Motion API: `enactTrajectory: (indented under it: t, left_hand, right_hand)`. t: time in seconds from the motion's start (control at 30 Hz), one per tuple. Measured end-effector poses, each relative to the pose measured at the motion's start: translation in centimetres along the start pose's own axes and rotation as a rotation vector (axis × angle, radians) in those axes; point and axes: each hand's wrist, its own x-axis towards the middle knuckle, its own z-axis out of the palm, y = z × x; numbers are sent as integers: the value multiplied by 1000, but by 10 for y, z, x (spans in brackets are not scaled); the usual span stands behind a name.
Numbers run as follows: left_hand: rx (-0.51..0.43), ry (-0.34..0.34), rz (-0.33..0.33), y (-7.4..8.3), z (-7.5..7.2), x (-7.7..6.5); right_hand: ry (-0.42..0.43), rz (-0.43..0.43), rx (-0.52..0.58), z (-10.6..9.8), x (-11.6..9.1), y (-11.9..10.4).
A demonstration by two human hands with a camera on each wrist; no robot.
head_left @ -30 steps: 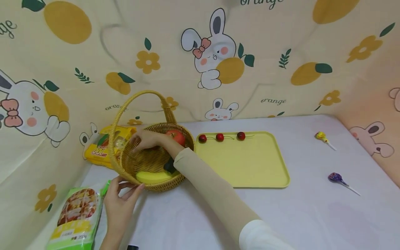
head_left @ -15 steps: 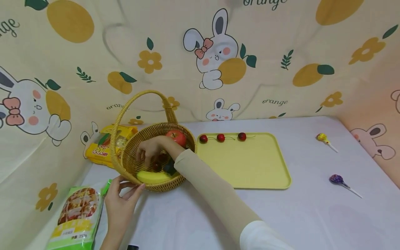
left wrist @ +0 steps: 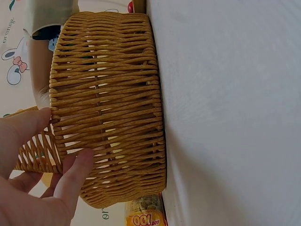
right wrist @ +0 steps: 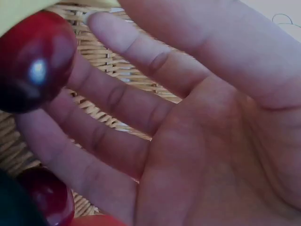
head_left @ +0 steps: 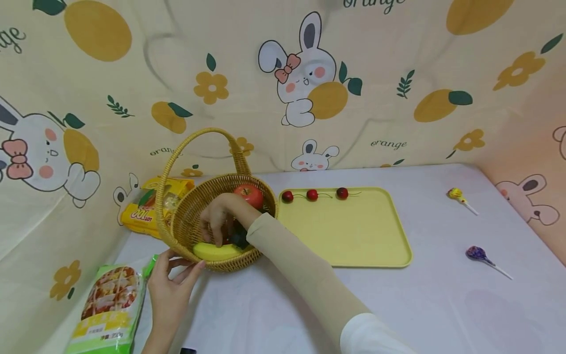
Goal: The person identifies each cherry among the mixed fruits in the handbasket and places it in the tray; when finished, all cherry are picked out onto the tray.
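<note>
A round wicker basket (head_left: 230, 266) with a tall handle stands at the left of the table. My left hand (head_left: 170, 290) grips its near left rim beside the handle base; in the left wrist view the fingers (left wrist: 77, 176) lie against the weave. Inside the basket, my right hand (head_left: 221, 214) reaches down over a banana (head_left: 214, 251). The right wrist view shows its fingers extended behind a dark red cherry (right wrist: 37, 59), close to it, with the palm bare. Another cherry (right wrist: 47, 195) lies lower, beside a dark green surface. A red apple (head_left: 249, 193) sits at the back.
Right of the basket lies a yellow tray (head_left: 353, 236) with three cherries (head_left: 312, 195) along its back edge. Two lollipops (head_left: 477, 254) lie at the far right. A yellow snack bag (head_left: 141, 211) is behind the basket, and a green-and-white packet (head_left: 106, 309) lies front left.
My right hand has moved from the basket's left inner side toward its middle and lowered toward the banana, covering the cherries. The left hand has kept its grip on the rim.
</note>
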Motion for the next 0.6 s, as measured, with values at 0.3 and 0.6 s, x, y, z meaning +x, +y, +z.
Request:
enactTrajectory:
  t: [0.3,0.6]
  left_hand:
    - [-16,-5,-28,-1,1,1]
    - [-24,-6,-18,2,1,-1]
  right_hand:
    - [-12,-1,41,-3,-7,5]
    - [267,-520,60,-11,-46,18]
